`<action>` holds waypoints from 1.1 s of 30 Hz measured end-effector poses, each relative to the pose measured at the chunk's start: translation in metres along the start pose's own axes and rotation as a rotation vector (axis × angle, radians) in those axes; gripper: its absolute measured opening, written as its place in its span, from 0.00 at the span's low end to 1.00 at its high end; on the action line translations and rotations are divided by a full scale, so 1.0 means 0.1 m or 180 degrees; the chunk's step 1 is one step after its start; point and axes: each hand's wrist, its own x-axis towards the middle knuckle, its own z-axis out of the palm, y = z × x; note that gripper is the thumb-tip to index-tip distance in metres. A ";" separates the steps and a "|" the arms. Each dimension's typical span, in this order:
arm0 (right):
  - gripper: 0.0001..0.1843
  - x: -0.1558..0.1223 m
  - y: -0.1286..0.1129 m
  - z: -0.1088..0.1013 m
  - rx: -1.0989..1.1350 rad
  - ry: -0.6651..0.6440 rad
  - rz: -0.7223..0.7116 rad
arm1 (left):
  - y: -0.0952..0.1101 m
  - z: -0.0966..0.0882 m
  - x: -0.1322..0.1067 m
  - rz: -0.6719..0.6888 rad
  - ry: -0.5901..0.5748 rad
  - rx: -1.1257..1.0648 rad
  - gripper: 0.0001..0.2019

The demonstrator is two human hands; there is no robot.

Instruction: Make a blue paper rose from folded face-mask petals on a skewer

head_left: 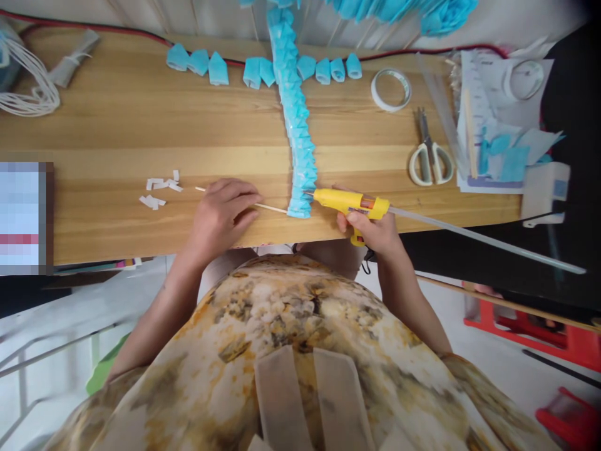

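Note:
My right hand (370, 228) is wrapped round a yellow hot glue gun (347, 202), with a long clear glue stick (488, 239) coming out of its back. The gun's nozzle touches or nearly touches the near end of a long strip of folded blue paper (298, 138), which runs away from me across the table. Closed on a thin wooden stick (272, 208), my left hand (225, 216) lies on the table to the left. The stick's right tip meets the strip's near end. My left fingers partly hide the stick.
Small folded blue paper pieces (218, 69) line the back of the wooden table (117, 125). White paper scraps (159, 183) lie left. On the right are a tape roll (391, 89), scissors (429, 153) and papers (498, 169). A white cable (32, 103) is coiled at far left.

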 end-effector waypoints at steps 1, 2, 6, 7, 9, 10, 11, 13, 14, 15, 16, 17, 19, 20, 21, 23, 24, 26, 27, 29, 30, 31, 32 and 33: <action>0.21 0.00 0.00 0.00 0.0001 0.0006 -0.0018 | 0.00 0.00 0.00 -0.0008 -0.0006 0.0003 0.12; 0.20 0.00 0.00 0.00 0.0004 0.0008 -0.0029 | 0.00 0.00 0.00 -0.0025 -0.0019 0.0006 0.12; 0.21 0.00 -0.02 0.01 -0.0047 0.0014 0.0016 | 0.00 0.00 0.00 -0.0076 -0.0074 0.0012 0.12; 0.21 0.00 -0.03 0.01 -0.0066 0.0023 0.0027 | 0.00 0.00 0.00 -0.0071 -0.0070 0.0015 0.12; 0.22 -0.01 -0.07 0.03 -0.0066 0.0053 0.0035 | 0.00 0.00 0.00 -0.0045 -0.0051 0.0020 0.12; 0.22 -0.01 -0.08 0.03 -0.0055 0.0069 0.0041 | 0.00 0.00 0.00 -0.0031 -0.0040 0.0027 0.12; 0.23 -0.01 -0.10 0.04 -0.0051 0.0081 0.0051 | 0.01 0.01 0.00 -0.0015 -0.0021 0.0039 0.12; 0.24 -0.01 -0.12 0.04 -0.0082 0.0082 0.0078 | 0.01 0.01 0.00 0.0024 0.0006 0.0070 0.12; 0.25 0.00 -0.13 0.04 -0.0118 0.0079 0.0093 | 0.01 0.01 0.00 0.0048 0.0027 0.0087 0.12; 0.25 0.00 -0.13 0.04 -0.0159 0.0075 0.0101 | 0.01 0.02 0.00 0.0072 0.0048 0.0103 0.12; 0.25 0.00 -0.12 0.04 -0.0195 0.0072 0.0094 | 0.01 0.02 0.00 0.0093 0.0068 0.0120 0.12; 0.25 0.00 -0.12 0.04 -0.0229 0.0073 0.0074 | 0.01 0.02 0.00 0.0108 0.0089 0.0141 0.12; 0.24 0.00 -0.11 0.04 -0.0317 0.0097 0.0028 | 0.01 0.03 0.00 0.0116 0.0127 0.0196 0.11; 0.22 -0.01 -0.12 0.04 -0.0379 0.0114 0.0010 | 0.00 0.04 0.00 0.0120 0.0145 0.0224 0.11; 0.20 -0.01 -0.12 0.05 -0.0459 0.0138 -0.0005 | 0.00 0.04 0.00 0.0130 0.0171 0.0247 0.11; 0.16 -0.03 -0.15 0.07 -0.0676 0.0185 -0.0052 | 0.00 0.05 0.00 0.0152 0.0238 0.0283 0.11; 0.16 -0.03 -0.17 0.08 -0.0806 0.0194 -0.0106 | 0.00 0.06 0.00 0.0160 0.0270 0.0300 0.11; 0.22 -0.05 -0.22 0.09 -0.1098 0.0178 -0.0244 | -0.01 0.06 -0.01 0.0160 0.0314 0.0340 0.11; 0.25 -0.07 -0.24 0.09 -0.1243 0.0175 -0.0303 | -0.01 0.06 -0.01 0.0152 0.0324 0.0357 0.11; 0.29 -0.10 -0.29 0.05 -0.1470 0.0173 -0.0371 | -0.01 0.06 -0.01 0.0126 0.0342 0.0374 0.11; 0.30 -0.12 -0.31 0.03 -0.1519 0.0186 -0.0376 | -0.02 0.07 -0.01 0.0115 0.0351 0.0374 0.11; 0.29 -0.14 -0.33 0.00 -0.1505 0.0212 -0.0369 | -0.02 0.07 -0.01 0.0110 0.0359 0.0369 0.11; 0.27 -0.16 -0.34 -0.04 -0.1418 0.0229 -0.0366 | -0.02 0.07 -0.01 0.0110 0.0365 0.0361 0.11; 0.23 -0.18 -0.34 -0.07 -0.1248 0.0234 -0.0373 | -0.02 0.07 -0.01 0.0117 0.0369 0.0356 0.11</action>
